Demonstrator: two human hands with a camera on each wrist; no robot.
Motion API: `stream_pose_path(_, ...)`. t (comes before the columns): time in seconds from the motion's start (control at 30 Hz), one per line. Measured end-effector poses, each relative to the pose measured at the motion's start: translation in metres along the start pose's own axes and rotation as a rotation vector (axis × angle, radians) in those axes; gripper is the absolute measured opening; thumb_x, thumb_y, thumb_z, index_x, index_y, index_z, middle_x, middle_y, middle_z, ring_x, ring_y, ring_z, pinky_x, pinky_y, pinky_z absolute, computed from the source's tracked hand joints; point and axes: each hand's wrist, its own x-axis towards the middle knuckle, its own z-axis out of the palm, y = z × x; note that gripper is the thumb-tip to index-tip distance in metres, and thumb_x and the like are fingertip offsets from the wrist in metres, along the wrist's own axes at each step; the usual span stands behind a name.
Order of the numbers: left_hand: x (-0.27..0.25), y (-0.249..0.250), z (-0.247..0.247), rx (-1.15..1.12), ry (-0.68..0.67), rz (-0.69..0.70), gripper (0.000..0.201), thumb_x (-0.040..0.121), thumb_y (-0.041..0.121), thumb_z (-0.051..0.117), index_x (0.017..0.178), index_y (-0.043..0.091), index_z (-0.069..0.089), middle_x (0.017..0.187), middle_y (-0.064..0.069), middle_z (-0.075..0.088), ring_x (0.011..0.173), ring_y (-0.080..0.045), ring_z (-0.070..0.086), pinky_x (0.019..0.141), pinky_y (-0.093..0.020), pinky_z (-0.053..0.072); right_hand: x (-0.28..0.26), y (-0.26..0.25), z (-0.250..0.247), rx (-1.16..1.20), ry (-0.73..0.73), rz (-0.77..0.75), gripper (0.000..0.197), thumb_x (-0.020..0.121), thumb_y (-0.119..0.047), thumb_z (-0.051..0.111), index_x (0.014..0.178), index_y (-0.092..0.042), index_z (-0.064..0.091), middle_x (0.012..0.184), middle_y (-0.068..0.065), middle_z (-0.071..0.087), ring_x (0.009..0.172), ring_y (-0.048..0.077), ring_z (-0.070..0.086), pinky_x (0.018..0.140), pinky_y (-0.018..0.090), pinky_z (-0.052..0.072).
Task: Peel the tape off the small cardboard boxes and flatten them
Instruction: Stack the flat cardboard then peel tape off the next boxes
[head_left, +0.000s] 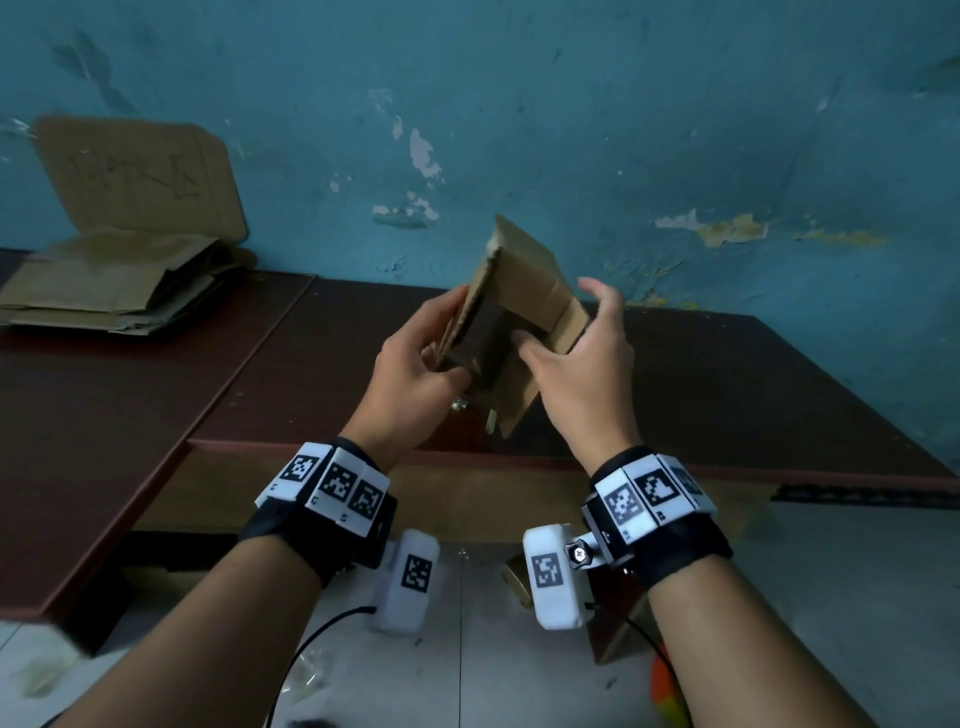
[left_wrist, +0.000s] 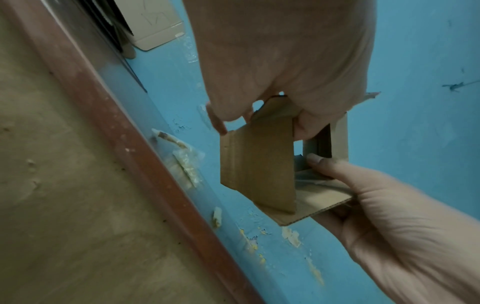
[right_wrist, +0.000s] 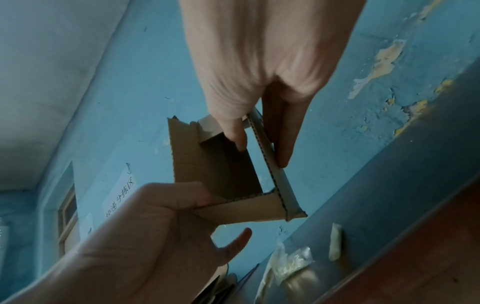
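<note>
Peeling blue wall behind; centre frame, the small cardboard box (head_left: 519, 312) stands tilted, long axis upward, left hand (head_left: 415, 374) pinching its flap, right hand (head_left: 576, 358) gripping the opposite side.

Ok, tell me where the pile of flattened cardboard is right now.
In the head view, the pile of flattened cardboard lies at the far left of the dark table, against the blue wall, left of both hands.

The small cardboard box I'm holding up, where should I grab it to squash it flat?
Grip the small cardboard box by its two opposite side walls, left hand from the left, right hand from the right. Both ends look open, so the tube should probably fold along its corner creases.
</note>
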Motion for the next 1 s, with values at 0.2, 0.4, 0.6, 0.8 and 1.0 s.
stream_pose_path(0.2, -0.002, 0.010, 0.000, 0.011, -0.179, 0.002, 0.097, 0.077, 0.005, 0.064, 0.169, 0.020, 0.036, 0.161, 0.002, 0.055, 0.147, -0.006, 0.053, 0.116, -0.042, 0.054, -0.002, -0.006, -0.005, -0.064, 0.122, -0.006, 0.078, 0.085, -0.032, 0.095, 0.150, -0.022, 0.053, 0.094, -0.020, 0.061, 0.091, 0.007, 0.064, 0.077, 0.016, 0.053)
stream_pose_path(0.4, -0.002, 0.005, 0.001, 0.040, -0.219, 0.016, 0.097, 0.082, 0.004, 0.066, 0.171, 0.019, 0.030, 0.159, -0.004, 0.056, 0.146, -0.013, 0.056, 0.113, -0.037, 0.056, -0.003, -0.004, -0.004, -0.105, 0.105, -0.065, 0.044, 0.094, -0.046, 0.085, 0.127, -0.021, 0.073, 0.090, -0.021, 0.071, 0.085, -0.003, 0.072, 0.078, 0.022, 0.060)
stream_pose_path(0.6, -0.004, 0.005, 0.014, 0.009, -0.272, 0.027, 0.105, 0.085, -0.032, 0.051, 0.172, 0.020, 0.022, 0.162, -0.008, 0.050, 0.140, -0.014, 0.059, 0.093, -0.021, 0.057, -0.008, -0.008, 0.009, -0.150, 0.042, -0.096, 0.043, 0.111, -0.059, 0.049, 0.096, -0.027, 0.072, 0.079, -0.004, 0.074, 0.083, 0.027, 0.074, 0.074, 0.040, 0.055)
stream_pose_path(0.8, -0.006, 0.008, 0.021, -0.073, -0.254, 0.010, 0.103, 0.088, -0.031, 0.050, 0.172, 0.021, 0.023, 0.163, -0.005, 0.050, 0.119, -0.004, 0.068, 0.085, -0.018, 0.057, -0.013, -0.009, 0.012, -0.162, 0.039, -0.115, 0.046, 0.113, -0.062, 0.043, 0.101, -0.028, 0.073, 0.078, -0.008, 0.072, 0.080, 0.019, 0.073, 0.069, 0.035, 0.051)
stream_pose_path(1.0, -0.009, 0.013, 0.023, -0.060, -0.166, 0.046, 0.100, 0.083, -0.036, 0.047, 0.170, 0.010, 0.025, 0.156, 0.000, 0.054, 0.131, 0.002, 0.062, 0.094, -0.015, 0.054, -0.014, -0.009, 0.017, 0.081, -0.031, -0.142, 0.032, 0.109, -0.055, 0.058, 0.112, -0.024, 0.058, 0.090, -0.011, 0.072, 0.088, 0.002, 0.071, 0.075, 0.027, 0.052)
